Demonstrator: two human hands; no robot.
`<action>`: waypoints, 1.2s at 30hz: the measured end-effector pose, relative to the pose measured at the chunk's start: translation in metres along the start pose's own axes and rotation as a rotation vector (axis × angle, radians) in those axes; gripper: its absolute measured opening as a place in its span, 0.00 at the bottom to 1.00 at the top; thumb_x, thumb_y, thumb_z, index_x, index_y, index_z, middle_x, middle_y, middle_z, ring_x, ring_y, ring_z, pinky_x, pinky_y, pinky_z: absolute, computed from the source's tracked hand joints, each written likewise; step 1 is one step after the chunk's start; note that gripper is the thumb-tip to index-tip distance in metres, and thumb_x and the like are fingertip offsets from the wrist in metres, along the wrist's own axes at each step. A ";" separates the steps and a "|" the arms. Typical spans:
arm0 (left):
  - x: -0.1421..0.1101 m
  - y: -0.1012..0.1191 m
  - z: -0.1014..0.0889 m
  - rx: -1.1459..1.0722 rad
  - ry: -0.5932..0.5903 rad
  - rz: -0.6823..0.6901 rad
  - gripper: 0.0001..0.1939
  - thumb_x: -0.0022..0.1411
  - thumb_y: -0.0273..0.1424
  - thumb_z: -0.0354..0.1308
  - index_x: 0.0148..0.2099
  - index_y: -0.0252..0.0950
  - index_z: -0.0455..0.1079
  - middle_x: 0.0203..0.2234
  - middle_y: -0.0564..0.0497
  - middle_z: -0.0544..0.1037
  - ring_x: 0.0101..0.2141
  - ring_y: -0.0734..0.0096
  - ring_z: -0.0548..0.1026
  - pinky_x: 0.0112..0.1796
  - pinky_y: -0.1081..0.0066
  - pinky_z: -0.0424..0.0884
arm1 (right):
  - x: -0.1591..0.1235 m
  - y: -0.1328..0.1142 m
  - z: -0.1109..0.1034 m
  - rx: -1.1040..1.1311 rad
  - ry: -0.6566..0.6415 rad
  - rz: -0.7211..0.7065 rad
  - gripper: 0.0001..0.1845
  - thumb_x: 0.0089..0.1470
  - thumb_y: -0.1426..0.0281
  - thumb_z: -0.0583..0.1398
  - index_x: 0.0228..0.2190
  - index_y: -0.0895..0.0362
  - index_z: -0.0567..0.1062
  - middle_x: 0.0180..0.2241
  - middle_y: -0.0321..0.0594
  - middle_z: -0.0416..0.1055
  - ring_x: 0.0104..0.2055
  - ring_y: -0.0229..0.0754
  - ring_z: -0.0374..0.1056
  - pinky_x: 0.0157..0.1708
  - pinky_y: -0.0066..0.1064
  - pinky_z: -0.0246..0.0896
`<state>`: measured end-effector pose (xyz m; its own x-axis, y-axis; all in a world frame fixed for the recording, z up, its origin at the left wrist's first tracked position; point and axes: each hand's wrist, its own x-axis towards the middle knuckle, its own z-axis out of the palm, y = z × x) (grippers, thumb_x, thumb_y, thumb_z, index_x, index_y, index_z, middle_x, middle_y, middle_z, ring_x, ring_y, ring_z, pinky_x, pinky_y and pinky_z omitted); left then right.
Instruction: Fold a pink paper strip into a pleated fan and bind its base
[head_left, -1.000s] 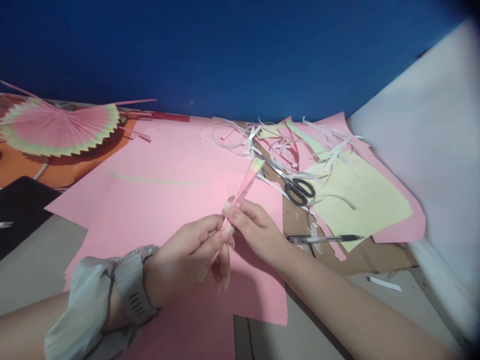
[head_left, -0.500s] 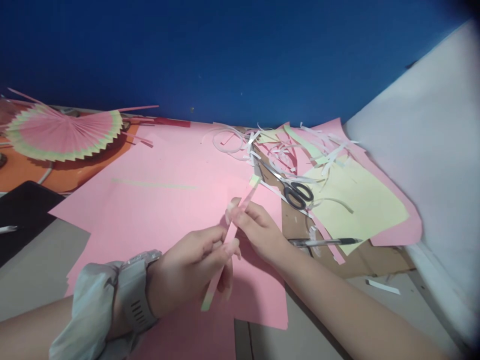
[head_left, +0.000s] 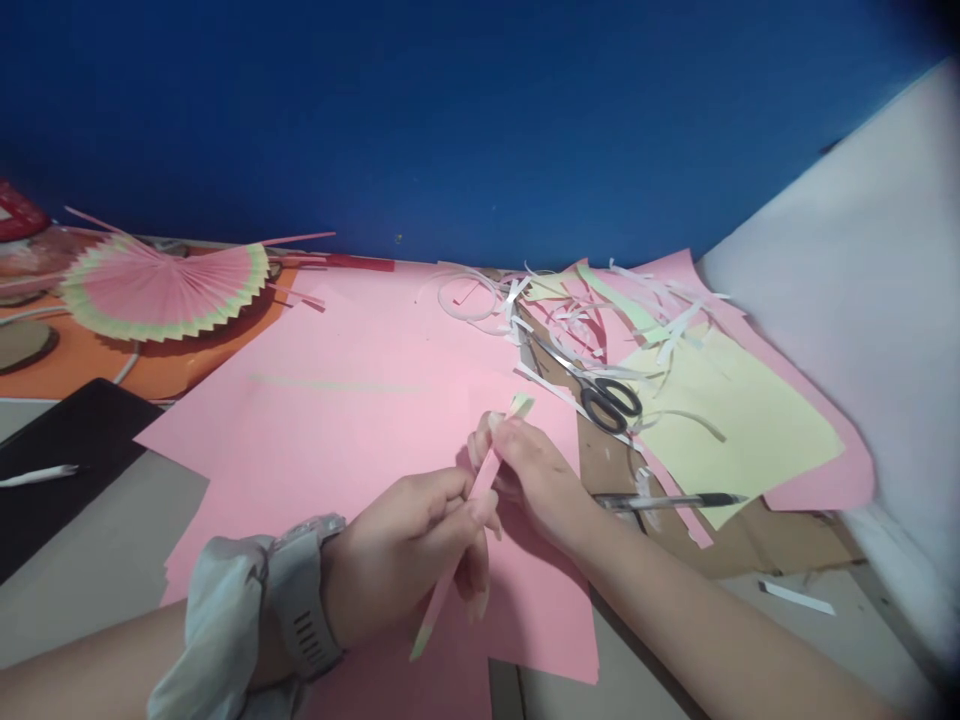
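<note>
Above the pink sheet (head_left: 337,430), your left hand (head_left: 405,545) and right hand (head_left: 544,480) pinch the folded strip (head_left: 485,478) with nearly closed fingers, probably so its folds cannot open.

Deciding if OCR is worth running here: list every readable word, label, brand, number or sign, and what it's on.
None readable.
Red item, far left: pale mark at the frame edge, too blurred to tell if it's lettering.
Pen: any print too small to read.
Watch: face seen nearly edge-on, nothing legible.
Folded paper strip: no writing visible.
</note>
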<state>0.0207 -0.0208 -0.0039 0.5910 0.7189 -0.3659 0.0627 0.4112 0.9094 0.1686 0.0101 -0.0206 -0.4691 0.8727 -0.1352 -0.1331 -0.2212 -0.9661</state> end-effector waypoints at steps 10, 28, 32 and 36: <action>0.002 -0.001 -0.001 -0.014 0.016 -0.015 0.18 0.65 0.42 0.42 0.30 0.35 0.61 0.12 0.57 0.70 0.15 0.79 0.67 0.23 0.78 0.64 | -0.001 0.000 0.003 -0.084 0.073 -0.052 0.22 0.58 0.54 0.48 0.21 0.56 0.61 0.15 0.29 0.59 0.16 0.31 0.53 0.20 0.25 0.48; 0.005 -0.004 -0.004 -0.073 0.008 0.019 0.17 0.66 0.40 0.43 0.31 0.34 0.62 0.14 0.55 0.73 0.17 0.79 0.70 0.23 0.79 0.67 | -0.002 -0.002 0.004 -0.066 0.008 -0.041 0.20 0.60 0.59 0.49 0.22 0.57 0.62 0.14 0.27 0.58 0.18 0.30 0.56 0.21 0.24 0.52; 0.004 -0.003 -0.003 -0.061 0.015 0.024 0.15 0.66 0.38 0.42 0.34 0.34 0.63 0.15 0.55 0.73 0.18 0.78 0.71 0.24 0.78 0.67 | 0.001 0.000 0.002 -0.119 0.129 -0.089 0.20 0.60 0.60 0.48 0.20 0.56 0.60 0.13 0.26 0.54 0.15 0.29 0.48 0.17 0.23 0.44; 0.003 -0.001 -0.002 -0.037 0.057 0.062 0.15 0.66 0.38 0.42 0.32 0.34 0.61 0.15 0.55 0.73 0.18 0.77 0.71 0.25 0.77 0.67 | -0.001 -0.003 0.004 -0.253 0.081 -0.115 0.19 0.61 0.62 0.49 0.21 0.57 0.60 0.15 0.27 0.55 0.18 0.29 0.53 0.20 0.23 0.48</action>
<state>0.0211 -0.0177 -0.0062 0.5457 0.7743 -0.3204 -0.0029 0.3841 0.9233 0.1658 0.0081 -0.0167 -0.3905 0.9201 -0.0293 0.0455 -0.0125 -0.9989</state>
